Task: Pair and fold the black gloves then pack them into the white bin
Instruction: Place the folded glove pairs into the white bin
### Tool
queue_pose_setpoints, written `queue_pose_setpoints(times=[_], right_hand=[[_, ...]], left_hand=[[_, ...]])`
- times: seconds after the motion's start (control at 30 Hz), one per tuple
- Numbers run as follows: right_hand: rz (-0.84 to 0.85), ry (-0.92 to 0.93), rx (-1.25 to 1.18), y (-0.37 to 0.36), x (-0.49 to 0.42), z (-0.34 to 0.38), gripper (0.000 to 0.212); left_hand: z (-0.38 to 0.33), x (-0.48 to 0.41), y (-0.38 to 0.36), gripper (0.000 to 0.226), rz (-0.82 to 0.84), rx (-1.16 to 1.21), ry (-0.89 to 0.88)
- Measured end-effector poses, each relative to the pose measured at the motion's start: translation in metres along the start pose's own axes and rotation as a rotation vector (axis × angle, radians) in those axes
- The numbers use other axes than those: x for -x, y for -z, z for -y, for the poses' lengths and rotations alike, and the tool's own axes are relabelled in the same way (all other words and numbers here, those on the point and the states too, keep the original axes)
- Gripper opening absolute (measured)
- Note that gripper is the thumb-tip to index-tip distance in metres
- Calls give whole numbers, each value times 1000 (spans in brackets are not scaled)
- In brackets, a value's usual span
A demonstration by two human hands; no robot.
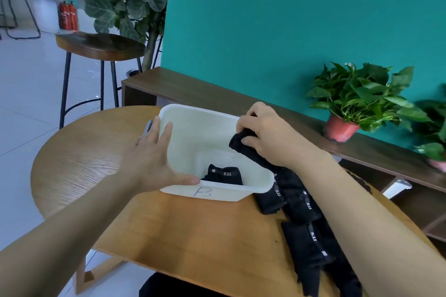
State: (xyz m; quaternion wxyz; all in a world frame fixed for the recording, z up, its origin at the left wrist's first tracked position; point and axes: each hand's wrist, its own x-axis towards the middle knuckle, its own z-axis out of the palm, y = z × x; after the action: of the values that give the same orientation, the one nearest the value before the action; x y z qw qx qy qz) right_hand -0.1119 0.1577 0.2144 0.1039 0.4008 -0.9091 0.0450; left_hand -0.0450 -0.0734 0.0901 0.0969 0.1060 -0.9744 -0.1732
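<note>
One folded pair (223, 175) lies inside the white bin (193, 109), against its near wall, label up. A second black bundle (239, 143) hangs over the bin's right rim, clamped in the curled fingers of the right hand (268, 132). The left hand (149, 157), fingers straight and spread, rests on the left rim. Packing looks barely begun: one in, one about to follow. At least three loose gloves (299, 205) lie heaped on the wooden table (193, 236) just right of the bin, partly hidden under the forearm.
</note>
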Motion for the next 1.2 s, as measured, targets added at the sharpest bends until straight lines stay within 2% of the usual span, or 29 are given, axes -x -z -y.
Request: queue_pose_setpoints(times=[0.13, 0.23, 0.47, 0.6, 0.7, 1.07, 1.2], right_hand=[[92, 109, 98, -35, -40, -5, 15], [137, 124, 132, -60, -61, -16, 17], [255, 96, -29, -114, -89, -35, 16], [292, 118, 10, -137, -96, -45, 16], [318, 202, 76, -150, -100, -50, 17], [310, 266, 178, -157, -102, -55, 48], [274, 207, 97, -141, -93, -53, 54]], left_hand=[[7, -6, -2, 159, -4, 16, -35], [11, -9, -4, 161, 4, 22, -51], [10, -13, 1, 156, 41, 6, -69], [10, -16, 2, 155, 42, 33, -73], [11, -19, 1, 153, 46, 36, -81], [9, -20, 2, 146, 77, 1, -84], [7, -18, 5, 152, 93, -7, -65]])
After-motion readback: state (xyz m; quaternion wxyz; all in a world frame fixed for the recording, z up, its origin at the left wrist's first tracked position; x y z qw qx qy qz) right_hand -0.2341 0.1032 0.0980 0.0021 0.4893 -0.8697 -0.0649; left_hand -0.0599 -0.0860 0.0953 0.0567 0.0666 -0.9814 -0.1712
